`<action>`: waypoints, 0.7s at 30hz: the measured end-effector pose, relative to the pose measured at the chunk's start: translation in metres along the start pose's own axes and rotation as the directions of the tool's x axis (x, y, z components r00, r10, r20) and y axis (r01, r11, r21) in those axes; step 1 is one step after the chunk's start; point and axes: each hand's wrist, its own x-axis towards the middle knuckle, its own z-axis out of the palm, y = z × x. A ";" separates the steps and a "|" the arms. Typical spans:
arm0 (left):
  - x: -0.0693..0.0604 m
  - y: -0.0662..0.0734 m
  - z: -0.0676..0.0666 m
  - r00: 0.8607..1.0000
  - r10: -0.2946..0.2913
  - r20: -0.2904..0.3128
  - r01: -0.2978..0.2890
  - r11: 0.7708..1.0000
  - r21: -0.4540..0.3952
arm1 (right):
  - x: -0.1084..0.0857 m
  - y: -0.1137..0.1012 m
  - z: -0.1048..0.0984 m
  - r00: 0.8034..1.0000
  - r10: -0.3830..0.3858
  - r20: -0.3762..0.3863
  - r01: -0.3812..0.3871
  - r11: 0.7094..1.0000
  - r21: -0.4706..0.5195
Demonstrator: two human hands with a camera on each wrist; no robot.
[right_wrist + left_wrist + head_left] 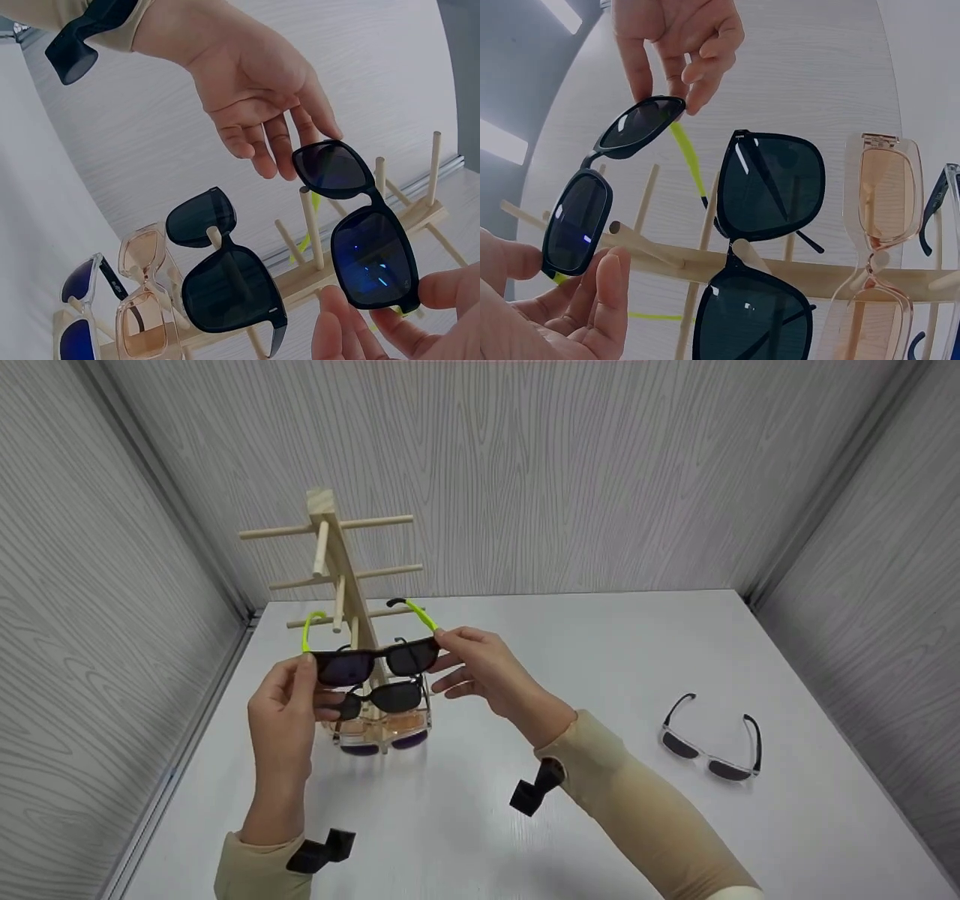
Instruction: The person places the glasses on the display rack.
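Black sunglasses with yellow-green temples (345, 667) are held up in front of a wooden display stand (352, 577). My left hand (285, 705) pinches their left front corner; my right hand (487, 667) pinches the right one. Their temples point away, toward the stand's pegs. Just below on the stand hang black sunglasses (772, 187), then clear-framed glasses with orange lenses (889, 199), then clear-framed sunglasses with blue-purple lenses (79, 281) at the bottom. In the right wrist view, the held pair (375, 259) is apart from the black pair (232, 289).
White-framed sunglasses with black temples (709, 757) lie unfolded on the white table (600, 660), to the right. Bare pegs (379, 521) stick out from the upper stand. Grey wood-grain panels (525, 472) enclose the table at the back and sides.
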 end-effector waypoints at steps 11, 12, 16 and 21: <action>0.013 0.000 -0.008 0.998 -0.057 -0.022 0.057 0.998 0.013 | 0.004 0.000 0.005 0.999 -0.002 0.051 -0.001 0.998 0.058; 0.014 0.000 -0.009 0.998 -0.062 -0.024 0.062 0.998 0.007 | 0.004 0.000 0.005 0.998 -0.008 0.059 0.004 0.998 0.066; 0.016 -0.001 -0.012 0.997 -0.077 -0.024 0.077 0.997 -0.014 | 0.004 0.002 0.005 0.995 -0.037 0.095 0.028 0.995 0.092; 0.017 -0.006 -0.014 0.994 -0.109 -0.023 0.109 0.994 -0.010 | 0.004 0.007 0.005 0.990 -0.055 0.129 0.043 0.994 0.100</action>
